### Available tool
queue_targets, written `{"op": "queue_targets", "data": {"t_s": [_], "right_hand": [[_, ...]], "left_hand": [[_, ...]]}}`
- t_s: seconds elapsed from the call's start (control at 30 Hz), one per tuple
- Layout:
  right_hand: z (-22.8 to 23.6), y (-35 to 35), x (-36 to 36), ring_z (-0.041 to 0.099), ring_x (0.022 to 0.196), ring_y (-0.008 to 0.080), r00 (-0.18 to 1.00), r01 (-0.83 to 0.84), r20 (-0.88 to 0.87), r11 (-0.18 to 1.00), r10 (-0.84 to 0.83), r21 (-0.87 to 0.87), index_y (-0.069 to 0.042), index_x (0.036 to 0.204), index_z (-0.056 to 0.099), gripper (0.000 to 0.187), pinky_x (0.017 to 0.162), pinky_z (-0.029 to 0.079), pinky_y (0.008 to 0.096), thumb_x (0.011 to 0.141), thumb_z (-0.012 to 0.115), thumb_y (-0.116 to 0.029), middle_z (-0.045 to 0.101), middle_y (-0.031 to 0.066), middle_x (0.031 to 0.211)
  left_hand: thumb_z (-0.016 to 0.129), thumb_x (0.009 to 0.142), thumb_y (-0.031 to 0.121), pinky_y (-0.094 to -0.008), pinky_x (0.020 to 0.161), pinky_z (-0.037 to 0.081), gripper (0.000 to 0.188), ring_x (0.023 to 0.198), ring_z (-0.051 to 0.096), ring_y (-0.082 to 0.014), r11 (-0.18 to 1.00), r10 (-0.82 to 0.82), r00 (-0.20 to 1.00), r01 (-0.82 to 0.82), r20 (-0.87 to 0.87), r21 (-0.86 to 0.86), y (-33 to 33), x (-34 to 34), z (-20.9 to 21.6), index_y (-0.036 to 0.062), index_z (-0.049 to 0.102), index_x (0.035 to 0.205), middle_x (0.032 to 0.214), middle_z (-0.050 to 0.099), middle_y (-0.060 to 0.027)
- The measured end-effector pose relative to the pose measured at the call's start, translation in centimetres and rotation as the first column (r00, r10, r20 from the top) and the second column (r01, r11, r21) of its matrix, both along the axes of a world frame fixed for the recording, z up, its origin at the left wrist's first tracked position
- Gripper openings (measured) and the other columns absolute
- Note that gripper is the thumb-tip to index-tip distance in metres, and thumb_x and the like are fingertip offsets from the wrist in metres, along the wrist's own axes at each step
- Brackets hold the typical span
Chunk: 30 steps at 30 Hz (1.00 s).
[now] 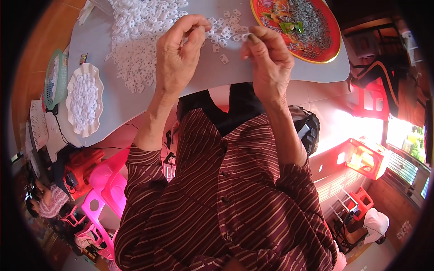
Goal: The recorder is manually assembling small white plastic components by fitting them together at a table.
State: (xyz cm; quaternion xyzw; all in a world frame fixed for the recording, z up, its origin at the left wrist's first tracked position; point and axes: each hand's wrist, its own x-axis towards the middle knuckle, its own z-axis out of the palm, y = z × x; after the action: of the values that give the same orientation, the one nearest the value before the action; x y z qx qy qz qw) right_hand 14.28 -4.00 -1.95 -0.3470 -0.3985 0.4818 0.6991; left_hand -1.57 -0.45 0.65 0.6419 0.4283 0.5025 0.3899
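My left hand is raised over the table, thumb and fingers closed in a pinch. To its right, my right hand is also pinched, its thumb dark at the tip. Whatever sits between the fingertips of either hand is too small to make out. Beyond and between them lie scattered small white plastic pieces, each with holes. A large heap of the same pieces spreads left of my left hand. Past my right hand, a round red tray with a gold rim holds many small grey metal parts.
A white wavy-edged dish full of white pieces stands at the table's left, near a green basket. The grey table's near edge curves before me. Pink chairs and red stools stand around; another person is at far left.
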Motion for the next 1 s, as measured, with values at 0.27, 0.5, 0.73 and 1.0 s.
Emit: {"op": "queue_targets", "data": {"t_s": [0.27, 0.5, 0.73, 1.0], "right_hand": [[0.0, 0.0, 0.4, 0.053, 0.066, 0.0111, 0.932, 0.026, -0.364, 0.997, 0.0, 0.066, -0.001, 0.104, 0.058, 0.015, 0.062, 0.044, 0.0227, 0.089, 0.057, -0.003, 0.058, 0.0039, 0.074], [-0.3, 0.0, 0.1, 0.053, 0.065, 0.0107, 0.951, 0.016, -0.311, 0.998, 0.005, 0.063, -0.001, 0.104, 0.058, 0.016, 0.061, 0.043, 0.0219, 0.089, 0.057, -0.002, 0.058, 0.004, 0.074], [-0.3, 0.0, 0.4, 0.054, 0.066, 0.0112, 0.938, -0.017, -0.345, 0.998, 0.035, 0.056, -0.001, 0.104, 0.058, 0.016, 0.062, 0.043, 0.0228, 0.088, 0.057, -0.002, 0.058, 0.0041, 0.075], [0.8, -1.8, 1.5, 0.054, 0.067, 0.0117, 0.96, -0.02, -0.279, 0.998, 0.035, 0.054, 0.0, 0.103, 0.058, 0.015, 0.062, 0.044, 0.024, 0.088, 0.058, -0.002, 0.058, 0.0054, 0.077]], "left_hand": [[0.058, 0.076, 0.0, -0.0369, 0.075, 0.044, 0.01, 0.078, 0.053, -0.0285, 0.918, 0.138, 0.894, 0.046, -0.426, 0.394, 0.9, 1.0, -0.9, 0.004, 0.06, 0.084, 0.076, 0.058, -0.0087], [0.057, 0.076, 0.0, -0.0379, 0.082, 0.04, 0.008, 0.085, 0.052, -0.0279, 0.831, 0.315, 0.789, 0.039, -0.528, 0.555, 2.5, 0.9, -1.1, 0.0043, 0.059, 0.083, 0.082, 0.058, -0.0085], [0.055, 0.082, 0.003, -0.0365, 0.079, 0.044, 0.014, 0.086, 0.057, -0.0286, 0.885, 0.3, 0.801, -0.032, -0.517, 0.465, 2.2, -3.2, -0.1, 0.0032, 0.06, 0.095, 0.087, 0.062, -0.0106], [0.056, 0.084, 0.004, -0.033, 0.078, 0.047, 0.016, 0.089, 0.059, -0.0259, 0.898, 0.274, 0.803, -0.016, -0.529, 0.44, 1.2, -4.3, 0.4, 0.0021, 0.06, 0.099, 0.094, 0.063, -0.0111]]}}
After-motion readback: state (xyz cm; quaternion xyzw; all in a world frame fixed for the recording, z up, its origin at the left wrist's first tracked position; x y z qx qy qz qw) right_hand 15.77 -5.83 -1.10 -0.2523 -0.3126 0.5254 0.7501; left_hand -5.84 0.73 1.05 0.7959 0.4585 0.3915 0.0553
